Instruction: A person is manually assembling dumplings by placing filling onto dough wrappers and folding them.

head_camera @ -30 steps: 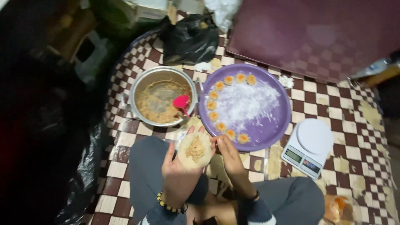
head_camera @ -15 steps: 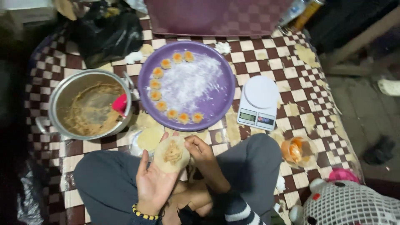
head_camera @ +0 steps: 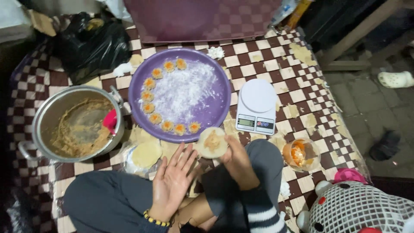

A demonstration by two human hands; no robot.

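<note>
- holding a filled dough wrapper (head_camera: pixel 212 142) pinched in its fingers, the right hand (head_camera: pixel 238 163) sits just below the purple tray (head_camera: pixel 215 108).
- left hand (head_camera: pixel 172 183) spread open, palm up, below the tray.
- metal pot (head_camera: pixel 47 116) left of the tray.

- Pot (head_camera: pixel 43 125), left of the frame: bare metal, dully shiny at the rim, its inside smeared with a rough, pasty tan filling.
- Purple tray (head_camera: pixel 220 92), centre: smooth plastic, dusted matt with white flour.
- Kitchen scale (head_camera: pixel 257 96), right of the tray: smooth white plastic, faintly glossy.
- Dough wrapper (head_camera: pixel 212 142) in the right hand (head_camera: pixel 239 162): soft, matt, pale dough (a coarse dab of filling on top).
- Checked mat (head_camera: pixel 297 97): slick-looking sheet with dull dough scraps stuck on.
- Black bag (head_camera: pixel 92 45), upper left: thin, crinkled, glossy plastic.
- Beaded bracelet (head_camera: pixel 156 220) on the left hand (head_camera: pixel 172 183): shiny beads.
</note>
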